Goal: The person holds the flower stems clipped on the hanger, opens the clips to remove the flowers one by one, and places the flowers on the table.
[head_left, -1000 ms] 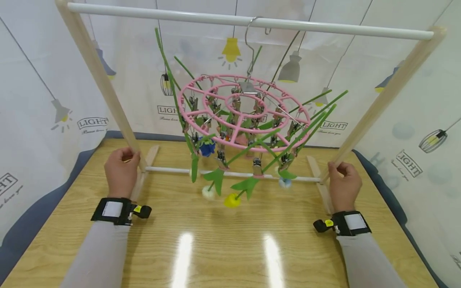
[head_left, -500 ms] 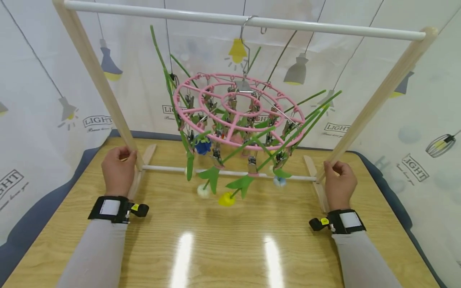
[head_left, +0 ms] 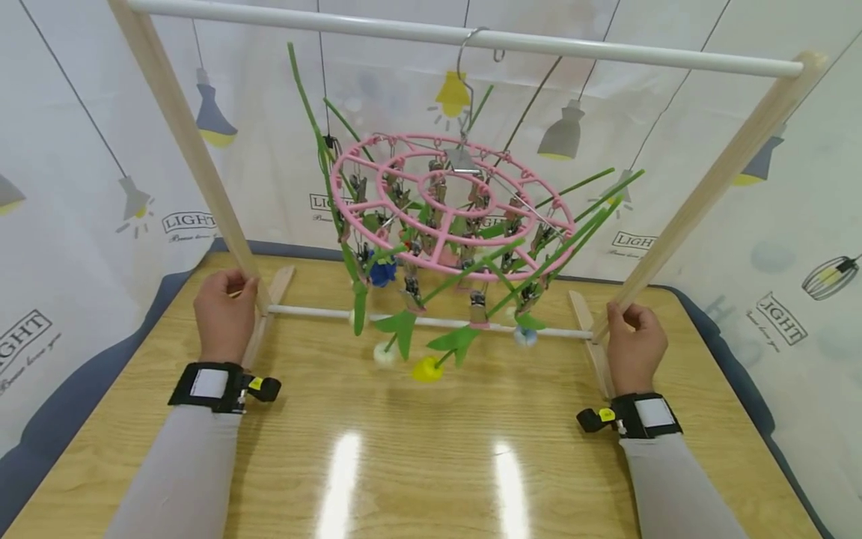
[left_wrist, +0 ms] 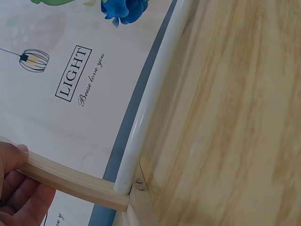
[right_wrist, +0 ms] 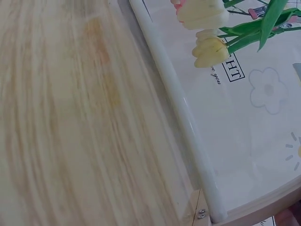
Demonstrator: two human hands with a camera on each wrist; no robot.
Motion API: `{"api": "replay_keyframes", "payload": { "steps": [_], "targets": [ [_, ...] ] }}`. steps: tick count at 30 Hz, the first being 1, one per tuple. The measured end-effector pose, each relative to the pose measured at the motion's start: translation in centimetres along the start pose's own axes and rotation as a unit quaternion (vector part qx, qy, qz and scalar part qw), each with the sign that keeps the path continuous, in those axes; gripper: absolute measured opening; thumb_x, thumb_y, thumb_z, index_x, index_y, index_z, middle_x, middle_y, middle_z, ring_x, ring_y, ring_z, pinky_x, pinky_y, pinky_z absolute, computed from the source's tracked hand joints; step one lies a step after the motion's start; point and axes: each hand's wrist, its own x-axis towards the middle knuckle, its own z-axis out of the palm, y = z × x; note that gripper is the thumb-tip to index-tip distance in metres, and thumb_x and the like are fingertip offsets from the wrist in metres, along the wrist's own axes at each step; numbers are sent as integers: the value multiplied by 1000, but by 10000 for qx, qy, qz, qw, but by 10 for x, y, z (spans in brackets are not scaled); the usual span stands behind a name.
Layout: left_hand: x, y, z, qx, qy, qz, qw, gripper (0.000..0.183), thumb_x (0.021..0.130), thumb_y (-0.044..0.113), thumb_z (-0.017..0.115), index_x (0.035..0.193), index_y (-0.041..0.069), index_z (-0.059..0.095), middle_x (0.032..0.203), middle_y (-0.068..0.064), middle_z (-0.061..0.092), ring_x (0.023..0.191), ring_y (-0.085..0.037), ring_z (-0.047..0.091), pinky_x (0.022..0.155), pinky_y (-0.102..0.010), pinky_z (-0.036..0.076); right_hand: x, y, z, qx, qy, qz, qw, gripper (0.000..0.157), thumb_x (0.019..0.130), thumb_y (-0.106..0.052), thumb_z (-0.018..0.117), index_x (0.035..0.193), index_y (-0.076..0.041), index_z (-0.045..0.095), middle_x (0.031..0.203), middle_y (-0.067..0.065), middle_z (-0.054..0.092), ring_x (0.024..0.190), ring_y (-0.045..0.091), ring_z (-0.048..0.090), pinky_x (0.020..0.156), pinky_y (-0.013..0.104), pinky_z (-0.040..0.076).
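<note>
A wooden stand with a white top rod [head_left: 303,22] stands on the table. My left hand [head_left: 225,318] grips its left post [head_left: 188,142] low down; in the left wrist view, the left hand [left_wrist: 21,183] has its thumb above and fingers beneath the wood. On the other side, my right hand [head_left: 636,348] pinches the right post [head_left: 720,180] near its foot. Between the hands, a pink round clip hanger [head_left: 441,247] hangs by a metal hook. Artificial flowers dangle head down from its clips, among them a yellow one [head_left: 427,369] and a blue one [head_left: 382,271].
A white lower rod [head_left: 316,312] joins the stand's two feet. The wooden table [head_left: 424,464] reaches to a printed backdrop [head_left: 269,112] behind and at both sides. Long green stems stick up and outward past the hanger's rim.
The stand has shifted slightly left against the table and backdrop, hanger and flowers with it. Both hands have kept their hold on the posts.
</note>
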Motion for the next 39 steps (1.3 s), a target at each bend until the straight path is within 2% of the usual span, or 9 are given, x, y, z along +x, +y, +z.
{"api": "replay_keyframes", "payload": {
  "steps": [12, 17, 20, 23, 26, 30, 32, 35, 39],
  "targets": [
    [-1, 1, -1, -13, -47, 17, 10000, 33, 92, 29, 57, 111, 3, 63, 104, -14, 62, 97, -21, 58, 82, -41, 55, 0, 2, 0, 30, -51, 16, 10000, 39, 85, -45, 64, 101, -10, 69, 93, 3, 64, 87, 11, 56, 68, 18, 44],
    [-1, -1, -1, -35, 25, 72, 10000, 31, 92, 28, 58, 108, 2, 64, 102, -15, 62, 96, -21, 58, 81, -42, 54, 0, -4, -6, -102, -344, -1, 9994, 41, 87, -47, 59, 108, -12, 66, 101, 3, 62, 92, 10, 56, 74, 21, 49],
    [-1, -2, 0, -39, 18, 73, 10000, 32, 92, 29, 58, 108, 3, 64, 101, -14, 62, 95, -21, 58, 81, -41, 54, 1, -17, -13, -13, -287, -308, 9991, 39, 89, -42, 58, 116, -14, 62, 109, 3, 59, 99, 10, 53, 85, 25, 48],
    [0, -2, 0, -54, 15, 92, 9999, 31, 91, 29, 59, 107, 4, 64, 101, -13, 62, 95, -20, 58, 81, -41, 54, 0, -39, -21, 315, 55, -915, 9953, 38, 89, -31, 60, 122, -14, 58, 115, 5, 54, 104, 11, 48, 91, 27, 43],
    [-1, -1, -1, -88, 29, 146, 9999, 30, 91, 28, 60, 107, 3, 65, 100, -13, 63, 95, -20, 59, 81, -41, 54, -8, -68, -31, 706, 424, -1528, 9848, 39, 87, -20, 62, 124, -13, 55, 117, 4, 51, 107, 13, 45, 89, 27, 40],
    [-1, 1, -3, -127, 28, 181, 9998, 30, 91, 27, 60, 107, 3, 65, 100, -14, 63, 95, -21, 59, 81, -41, 53, -35, -117, -42, 1405, 499, -2190, 9643, 30, 86, -10, 61, 114, -2, 59, 108, 4, 55, 100, 18, 51, 85, 23, 44],
    [0, 1, -3, -101, 26, 174, 9998, 31, 91, 28, 59, 107, 3, 65, 101, -14, 63, 95, -21, 59, 81, -41, 53, -52, -140, -45, 1792, 294, -2561, 9494, 23, 85, -4, 60, 106, 6, 61, 100, 7, 59, 93, 20, 56, 81, 19, 47],
    [-1, 1, -2, -78, 30, 171, 9998, 31, 91, 29, 59, 107, 3, 65, 100, -14, 63, 95, -21, 59, 81, -41, 53, -74, -158, -44, 2195, -217, -3180, 9221, 18, 82, 5, 60, 98, 13, 62, 90, 16, 63, 82, 20, 61, 74, 14, 50],
    [-2, 1, -2, -78, 33, 177, 9998, 29, 91, 29, 60, 105, 4, 65, 99, -13, 62, 94, -21, 59, 80, -41, 54, -97, -160, -36, 2294, -1232, -3578, 8968, 18, 77, 12, 62, 96, 12, 62, 86, 18, 65, 78, 19, 63, 72, 14, 52]
  ]
}}
